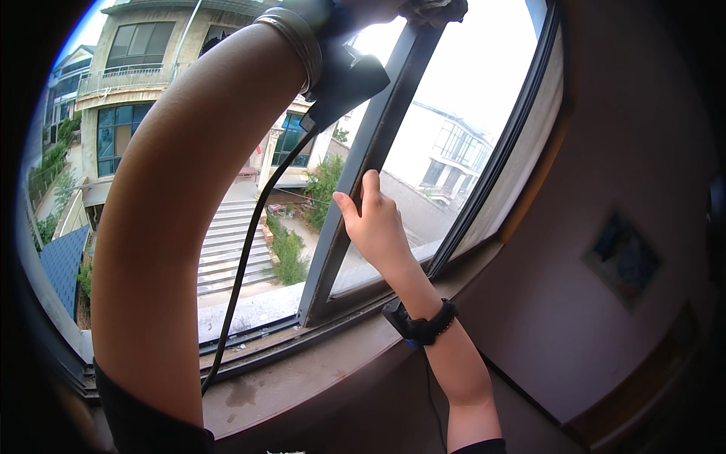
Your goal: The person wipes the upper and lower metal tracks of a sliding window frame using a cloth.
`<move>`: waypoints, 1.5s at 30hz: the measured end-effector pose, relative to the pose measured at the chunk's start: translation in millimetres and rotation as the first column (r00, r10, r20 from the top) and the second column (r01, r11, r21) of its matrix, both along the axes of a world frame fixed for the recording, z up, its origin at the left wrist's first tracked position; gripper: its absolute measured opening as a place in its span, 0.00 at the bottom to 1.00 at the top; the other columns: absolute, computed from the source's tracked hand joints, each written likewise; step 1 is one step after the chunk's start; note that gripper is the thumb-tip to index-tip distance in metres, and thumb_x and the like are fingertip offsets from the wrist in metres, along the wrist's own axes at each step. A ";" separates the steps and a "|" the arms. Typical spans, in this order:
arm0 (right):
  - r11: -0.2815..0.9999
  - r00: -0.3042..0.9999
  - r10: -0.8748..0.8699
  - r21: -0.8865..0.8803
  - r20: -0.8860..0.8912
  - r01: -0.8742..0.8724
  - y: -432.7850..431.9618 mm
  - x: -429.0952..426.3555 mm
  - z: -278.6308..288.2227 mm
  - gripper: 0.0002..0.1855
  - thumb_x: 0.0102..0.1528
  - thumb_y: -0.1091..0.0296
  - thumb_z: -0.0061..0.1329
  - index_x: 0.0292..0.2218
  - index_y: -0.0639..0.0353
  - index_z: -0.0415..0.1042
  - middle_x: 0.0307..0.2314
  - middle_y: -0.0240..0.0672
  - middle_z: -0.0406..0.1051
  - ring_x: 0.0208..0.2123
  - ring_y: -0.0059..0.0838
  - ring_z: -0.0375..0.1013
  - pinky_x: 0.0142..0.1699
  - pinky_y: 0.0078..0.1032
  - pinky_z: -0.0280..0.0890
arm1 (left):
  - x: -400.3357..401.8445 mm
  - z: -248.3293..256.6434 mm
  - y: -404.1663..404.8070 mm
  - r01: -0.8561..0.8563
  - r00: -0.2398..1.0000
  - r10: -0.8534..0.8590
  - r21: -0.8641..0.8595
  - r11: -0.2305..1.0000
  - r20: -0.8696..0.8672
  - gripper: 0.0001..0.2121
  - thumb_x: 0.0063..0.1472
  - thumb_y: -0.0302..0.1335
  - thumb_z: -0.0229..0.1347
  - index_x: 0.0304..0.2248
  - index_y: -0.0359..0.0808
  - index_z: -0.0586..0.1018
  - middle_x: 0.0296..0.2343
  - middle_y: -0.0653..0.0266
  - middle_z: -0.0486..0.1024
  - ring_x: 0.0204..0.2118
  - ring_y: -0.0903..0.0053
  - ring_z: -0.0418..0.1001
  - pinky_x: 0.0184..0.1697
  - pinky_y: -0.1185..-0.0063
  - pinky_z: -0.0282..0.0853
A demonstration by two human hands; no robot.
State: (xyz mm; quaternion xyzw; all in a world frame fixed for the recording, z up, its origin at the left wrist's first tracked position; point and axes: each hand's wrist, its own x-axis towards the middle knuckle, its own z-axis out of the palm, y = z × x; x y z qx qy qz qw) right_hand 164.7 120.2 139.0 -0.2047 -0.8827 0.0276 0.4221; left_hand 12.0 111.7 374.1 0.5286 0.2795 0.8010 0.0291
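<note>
My left arm reaches up across the view. My left hand (377, 12), blurred and partly cut off by the top edge, holds a crumpled dark cloth (435, 11) against the upper part of a sliding window's grey metal frame (363, 147). Lower on that same upright, my right hand (371, 218) grips the frame, thumb on its left side and fingers round the other. A black strapped device (422, 323) sits on my right wrist. On the left wrist are a grey band (292, 45) and a black device (351, 79), from which a black cable (249, 238) hangs.
Below the sash runs a dirty window track (255, 346) with bits of debris, then a stained sill (272, 391). The window's side frame (499, 142) stands at right, beside a wall with a picture (624, 261). Outside are concrete steps (235, 244), plants and buildings.
</note>
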 end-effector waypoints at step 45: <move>0.965 0.954 0.262 0.068 -0.147 -0.254 -44.6 47.5 -14.0 0.12 0.52 0.80 0.40 0.40 0.65 0.62 0.21 0.41 0.66 0.21 0.33 0.68 0.29 0.29 0.64 | 30.9 -282.9 -56.2 0.088 0.973 0.020 -0.447 0.890 0.232 0.20 0.58 0.38 0.53 0.43 0.30 0.71 0.33 0.57 0.75 0.33 0.75 0.74 0.35 0.78 0.70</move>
